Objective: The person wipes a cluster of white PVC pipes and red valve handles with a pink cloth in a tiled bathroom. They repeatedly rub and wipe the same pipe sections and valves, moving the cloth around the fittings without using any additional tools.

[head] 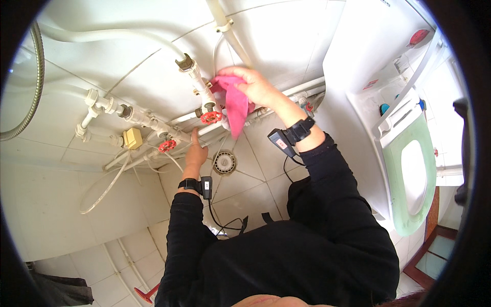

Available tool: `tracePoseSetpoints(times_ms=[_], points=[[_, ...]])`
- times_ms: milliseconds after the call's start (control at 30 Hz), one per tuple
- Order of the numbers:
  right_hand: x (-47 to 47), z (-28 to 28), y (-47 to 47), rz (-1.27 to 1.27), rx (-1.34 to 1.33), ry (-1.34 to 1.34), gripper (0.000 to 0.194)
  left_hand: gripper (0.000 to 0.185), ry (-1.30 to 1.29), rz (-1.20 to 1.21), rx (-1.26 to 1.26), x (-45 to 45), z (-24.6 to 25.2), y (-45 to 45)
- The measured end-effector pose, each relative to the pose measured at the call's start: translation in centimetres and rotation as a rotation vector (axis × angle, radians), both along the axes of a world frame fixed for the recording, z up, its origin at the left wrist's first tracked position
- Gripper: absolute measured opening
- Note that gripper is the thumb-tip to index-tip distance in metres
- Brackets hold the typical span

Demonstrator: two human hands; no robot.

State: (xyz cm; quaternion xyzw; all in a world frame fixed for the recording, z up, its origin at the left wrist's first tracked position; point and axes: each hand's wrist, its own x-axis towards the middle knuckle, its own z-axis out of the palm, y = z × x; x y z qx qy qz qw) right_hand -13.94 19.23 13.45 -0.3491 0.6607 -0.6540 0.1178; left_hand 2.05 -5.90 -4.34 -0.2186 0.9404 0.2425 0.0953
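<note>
A pink cloth is gripped in my right hand, up against the tiled wall at the back. The cloth hangs beside a white upright pipe that carries a valve with a red handwheel. Lower and to the left, my left hand rests at a white horizontal pipe, its thumb or a finger extended up along it. I see no object in that hand; most of its fingers are hidden. Another red handwheel sits just left of it.
A round floor drain lies below the pipes. Thin white hoses hang at the left, near a yellow box on the pipework. On the right stand a white washing machine or cabinet and a toilet with a green seat.
</note>
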Motion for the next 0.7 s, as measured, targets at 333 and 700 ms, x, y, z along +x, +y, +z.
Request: tracePoseSetpoints(times_ms=[333,700], points=[[4.1,1.2,2.0,-0.408,0.352,0.612,0.068,0.091,0.036,0.001,-0.02,0.0,-0.6,-0.1],[6.2,-11.4,0.2,-0.311,0.677,0.361,0.075,0.091,0.025,0.02,0.018,0.0,-0.3,0.1]])
